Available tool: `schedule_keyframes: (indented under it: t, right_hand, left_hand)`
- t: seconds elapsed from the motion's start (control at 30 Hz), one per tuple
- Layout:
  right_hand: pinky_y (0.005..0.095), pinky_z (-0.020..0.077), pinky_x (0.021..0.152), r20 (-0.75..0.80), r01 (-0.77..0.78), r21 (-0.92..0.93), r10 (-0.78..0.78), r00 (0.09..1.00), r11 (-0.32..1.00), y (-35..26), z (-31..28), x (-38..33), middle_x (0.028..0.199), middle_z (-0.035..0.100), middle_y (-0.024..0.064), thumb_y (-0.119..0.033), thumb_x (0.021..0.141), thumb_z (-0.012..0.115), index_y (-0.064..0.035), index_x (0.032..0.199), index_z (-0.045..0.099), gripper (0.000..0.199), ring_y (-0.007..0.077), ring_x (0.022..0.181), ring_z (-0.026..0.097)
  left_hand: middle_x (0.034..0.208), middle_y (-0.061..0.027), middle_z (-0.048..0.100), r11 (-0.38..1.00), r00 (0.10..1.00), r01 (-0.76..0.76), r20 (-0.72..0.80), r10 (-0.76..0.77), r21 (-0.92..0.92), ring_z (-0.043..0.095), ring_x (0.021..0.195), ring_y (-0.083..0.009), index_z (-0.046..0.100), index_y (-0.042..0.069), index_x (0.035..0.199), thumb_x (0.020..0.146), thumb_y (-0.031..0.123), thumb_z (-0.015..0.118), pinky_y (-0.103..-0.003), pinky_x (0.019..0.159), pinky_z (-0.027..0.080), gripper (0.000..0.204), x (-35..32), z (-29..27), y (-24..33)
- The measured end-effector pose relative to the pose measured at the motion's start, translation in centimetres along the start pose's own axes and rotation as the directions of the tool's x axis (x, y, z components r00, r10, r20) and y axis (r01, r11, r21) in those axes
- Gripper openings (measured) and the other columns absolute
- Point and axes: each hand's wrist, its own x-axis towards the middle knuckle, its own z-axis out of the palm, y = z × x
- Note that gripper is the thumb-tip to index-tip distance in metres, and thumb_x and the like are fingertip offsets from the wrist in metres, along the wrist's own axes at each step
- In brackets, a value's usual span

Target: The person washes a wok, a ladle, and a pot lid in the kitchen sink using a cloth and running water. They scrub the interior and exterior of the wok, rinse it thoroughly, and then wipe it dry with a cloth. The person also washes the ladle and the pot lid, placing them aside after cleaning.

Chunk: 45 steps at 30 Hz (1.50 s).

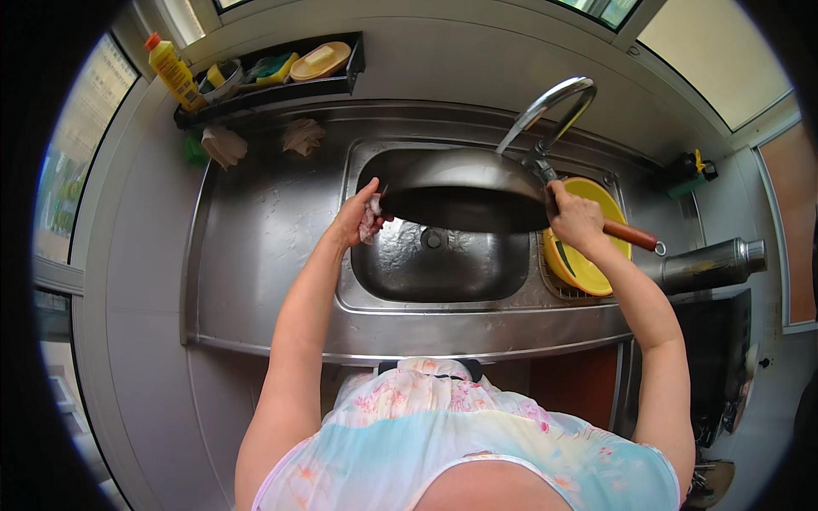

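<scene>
A dark metal wok (460, 170) is held tilted over the sink (477, 285), its underside toward the tap (562, 94) and its hollow side toward me. My right hand (573, 215) is closed round the wok's handle near the pan; the brown wooden end (629, 235) sticks out beyond it. At the wok's left rim, my left hand (356, 215) is closed on a wet, crumpled cloth (369, 221). The spout ends just above the wok's back; whether water is running is hard to tell.
A yellow basin (596, 192) stands right of the sink, with a steel cylinder (716, 264) beyond it. Two crumpled cloths (302, 136) hang at the back left. Above them, a black shelf (290, 83) holds sponges, soap and a yellow bottle (173, 72).
</scene>
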Motion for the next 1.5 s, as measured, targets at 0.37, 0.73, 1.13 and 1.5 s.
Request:
schedule_keyframes:
  t: [0.37,0.73,1.13,1.5]
  right_hand:
    - [0.0348,0.0388,0.038,0.94,-0.926,0.316,0.065,0.336,0.208,-4.4,6.0,-2.8,0.061,0.057,0.0131,-0.008,0.084,0.058,-0.0023,0.094,0.048,0.015,0.0188,0.04,0.049]
    - [0.0265,0.0395,0.035,0.697,-0.68,0.713,0.263,0.667,-0.167,-9.1,8.8,-7.9,0.064,0.056,0.0087,-0.005,0.083,0.055,0.0033,0.083,0.056,0.008,0.0146,0.045,0.052]
    - [0.0291,0.0414,0.039,0.864,-0.813,0.503,0.142,0.483,-0.294,-5.2,7.9,-9.6,0.06,0.054,0.0095,-0.008,0.083,0.054,0.0019,0.082,0.053,0.01,0.0145,0.042,0.048]
    - [0.0304,0.0437,0.045,0.848,-0.856,0.001,-0.453,0.274,-0.517,-0.5,9.7,-11.5,0.064,0.054,0.0076,-0.01,0.085,0.054,-0.0042,0.082,0.047,0.01,0.0138,0.048,0.05]
  left_hand:
    - [0.091,-0.0129,0.062,0.971,0.964,-0.216,0.183,0.195,0.1,0.066,0.082,-0.0252,0.043,0.001,0.118,0.086,0.011,0.062,-0.036,0.076,0.053,0.039,-4.6,3.3,3.6]
    - [0.082,-0.0036,0.063,0.957,0.97,-0.004,0.232,0.075,-0.291,0.066,0.082,-0.0202,0.062,0.009,0.093,0.084,0.012,0.061,-0.055,0.071,0.057,0.009,-0.2,10.6,3.4]
    - [0.087,-0.0089,0.062,0.386,0.802,-0.535,0.307,0.513,0.751,0.065,0.076,-0.0273,0.061,0.009,0.1,0.078,0.011,0.068,-0.038,0.063,0.051,0.023,11.2,21.0,-0.5]
    - [0.09,-0.0205,0.067,-0.071,0.872,-0.363,0.366,0.325,0.929,0.062,0.091,-0.0383,0.068,0.003,0.089,0.09,0.044,0.052,-0.044,0.08,0.049,0.045,10.1,26.6,1.8]
